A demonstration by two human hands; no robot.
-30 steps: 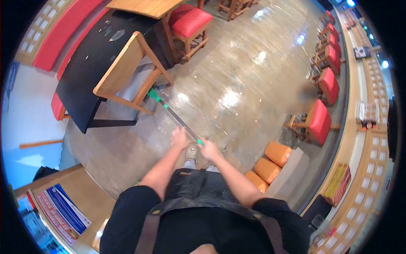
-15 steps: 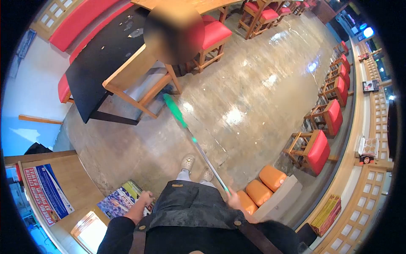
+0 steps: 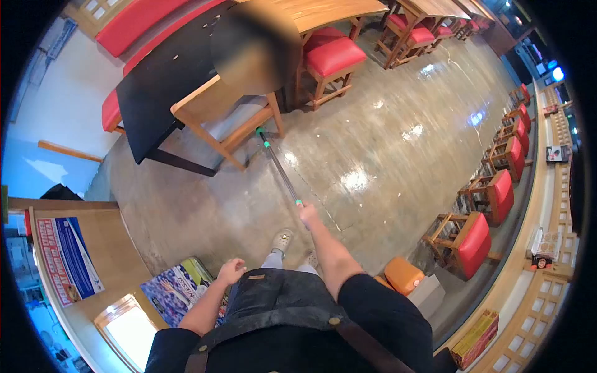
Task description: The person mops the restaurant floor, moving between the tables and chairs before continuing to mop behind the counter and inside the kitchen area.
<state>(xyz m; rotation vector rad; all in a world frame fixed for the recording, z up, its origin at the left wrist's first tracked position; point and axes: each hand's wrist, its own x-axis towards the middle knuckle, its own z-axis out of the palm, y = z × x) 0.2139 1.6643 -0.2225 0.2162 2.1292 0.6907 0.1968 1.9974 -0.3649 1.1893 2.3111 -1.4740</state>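
My right hand (image 3: 306, 214) is closed around the upper end of a long pole (image 3: 283, 173) with green fittings. The pole slants away from me over the shiny floor, and its far end reaches under the wooden chair (image 3: 202, 102) beside the black table (image 3: 152, 93). The green head is mostly hidden by the chair. My left hand (image 3: 232, 271) hangs over the left side of my dark apron (image 3: 273, 295), away from the pole, with its fingers loosely bent and apart and nothing in them.
Red-topped stools (image 3: 476, 245) line the counter (image 3: 522, 248) on the right. An orange container (image 3: 404, 276) stands near my right arm. Another red stool (image 3: 334, 53) stands by a wooden table (image 3: 336, 12). Posters (image 3: 68, 260) cover the cabinet at the left.
My right hand has moved forward, pushing the pole farther under the chair, so its green head has mostly gone from sight. My left hand has risen slightly. The view has shifted.
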